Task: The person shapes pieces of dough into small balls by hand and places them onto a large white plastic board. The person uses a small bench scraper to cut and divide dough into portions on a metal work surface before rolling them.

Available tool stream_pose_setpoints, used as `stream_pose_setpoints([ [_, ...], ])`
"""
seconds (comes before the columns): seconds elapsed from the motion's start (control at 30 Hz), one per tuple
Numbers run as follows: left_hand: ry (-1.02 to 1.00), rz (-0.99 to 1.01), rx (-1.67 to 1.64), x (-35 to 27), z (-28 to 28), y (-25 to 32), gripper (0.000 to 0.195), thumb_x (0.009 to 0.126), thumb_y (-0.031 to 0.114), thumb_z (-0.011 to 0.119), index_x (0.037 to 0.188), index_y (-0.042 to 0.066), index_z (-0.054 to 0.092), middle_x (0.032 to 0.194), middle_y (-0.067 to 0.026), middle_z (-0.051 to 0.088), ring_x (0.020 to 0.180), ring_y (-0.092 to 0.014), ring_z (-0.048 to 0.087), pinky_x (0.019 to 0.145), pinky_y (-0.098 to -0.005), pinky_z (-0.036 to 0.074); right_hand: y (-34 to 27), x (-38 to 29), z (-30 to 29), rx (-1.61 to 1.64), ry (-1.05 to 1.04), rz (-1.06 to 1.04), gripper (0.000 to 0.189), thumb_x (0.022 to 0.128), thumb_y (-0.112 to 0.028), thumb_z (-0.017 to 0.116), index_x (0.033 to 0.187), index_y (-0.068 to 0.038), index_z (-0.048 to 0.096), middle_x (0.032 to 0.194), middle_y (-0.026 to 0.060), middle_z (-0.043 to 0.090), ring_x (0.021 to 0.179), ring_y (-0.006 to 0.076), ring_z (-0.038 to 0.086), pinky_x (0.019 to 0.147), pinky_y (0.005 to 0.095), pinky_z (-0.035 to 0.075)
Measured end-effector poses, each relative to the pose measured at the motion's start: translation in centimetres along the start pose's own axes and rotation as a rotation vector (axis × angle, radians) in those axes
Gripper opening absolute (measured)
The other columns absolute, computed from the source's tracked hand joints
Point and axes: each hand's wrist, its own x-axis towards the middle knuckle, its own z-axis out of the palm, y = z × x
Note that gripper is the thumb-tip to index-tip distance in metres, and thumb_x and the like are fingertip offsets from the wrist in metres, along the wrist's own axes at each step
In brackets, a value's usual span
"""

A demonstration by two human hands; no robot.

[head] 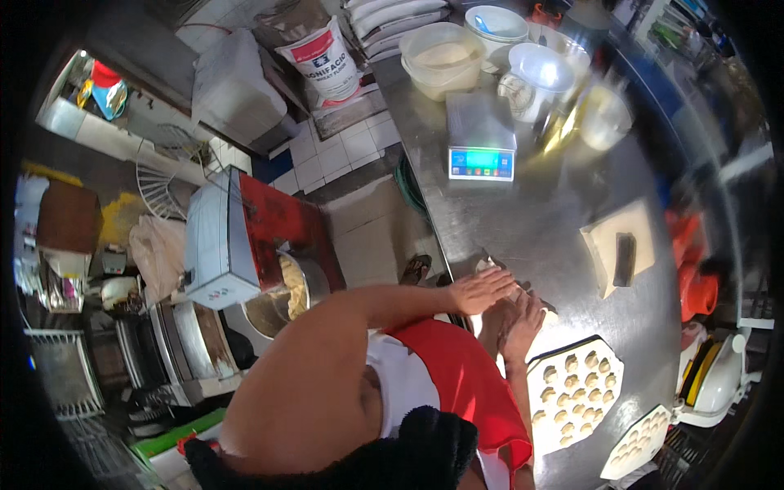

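Note:
My left hand (485,290) lies flat, palm down, over a pale strip that looks like dough (486,264), near the front edge of the steel table (508,220). Just right of it, my right hand (522,321) rests on the same strip with its fingers bent. The hands hide most of the strip; only its two ends show. Close to my right forearm is a white octagonal tray (537,398) bearing several small shaped dough pieces (571,383). Farther right on the steel, a dark rectangular bar (625,260) sits on a pale sheet (599,236).
Up the table stand a lit digital scale (482,138), a plastic tub (441,73) and a dial scale (517,95). A second tray (637,444) is at lower right. A mixer with a red side (282,220) and dough-filled bowl (315,288) stands left. A flour sack (324,64) leans behind.

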Motion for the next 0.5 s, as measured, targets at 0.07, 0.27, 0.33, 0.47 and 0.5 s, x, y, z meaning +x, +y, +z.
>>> stream_pose_setpoints([
  [0.07,0.004,-0.122,-0.167,0.4,2.4,-0.2,0.062,0.111,0.035,0.045,0.163,0.001,0.043,0.173,-0.0164,0.036,0.166,-0.031,0.02,0.137,-0.0469,0.006,-2.8,0.8,1.6,0.042,0.001,0.104,0.06,0.11,-0.042,0.049,0.164,-0.013,0.045,0.168,0.0256,0.038,0.158,0.0419,0.032,0.128,0.0588,0.022],
  [0.27,0.048,-0.333,0.039,14.2,2.3,-4.3,0.071,0.106,0.039,0.05,0.161,-0.006,0.043,0.177,-0.0194,0.026,0.167,-0.036,0.014,0.136,-0.0527,0.001,4.4,11.4,5.1,-0.193,0.24,0.185,0.069,0.115,-0.053,0.023,0.172,-0.015,0.028,0.178,0.0176,0.024,0.166,0.0357,0.02,0.133,0.0566,0.016],
  [0.33,0.074,-0.362,0.063,18.5,1.1,-6.0,0.076,0.105,0.042,0.051,0.16,-0.009,0.041,0.176,-0.0229,0.025,0.167,-0.036,0.013,0.136,-0.0529,0.002,6.7,14.8,4.4,-0.292,0.232,0.296,0.069,0.114,-0.054,0.026,0.172,-0.016,0.028,0.174,0.0201,0.032,0.164,0.0374,0.025,0.131,0.0557,0.023],
  [0.47,-0.062,-0.243,0.0,17.0,0.8,-6.6,0.076,0.107,0.042,0.048,0.161,-0.011,0.037,0.176,-0.026,0.024,0.167,-0.036,0.011,0.136,-0.0523,0.003,4.2,14.9,3.9,-0.195,0.17,0.339,0.067,0.114,-0.053,0.028,0.164,-0.012,0.044,0.17,0.021,0.04,0.159,0.0401,0.034,0.127,0.0582,0.03],
  [0.5,-0.176,-0.191,-0.045,15.5,0.5,-5.7,0.077,0.108,0.042,0.047,0.162,-0.011,0.034,0.176,-0.0264,0.023,0.167,-0.036,0.01,0.137,-0.0518,0.003,4.2,12.0,4.0,-0.234,0.124,0.35,0.066,0.115,-0.052,0.027,0.161,-0.01,0.049,0.169,0.0206,0.042,0.157,0.0406,0.037,0.127,0.0584,0.03],
])
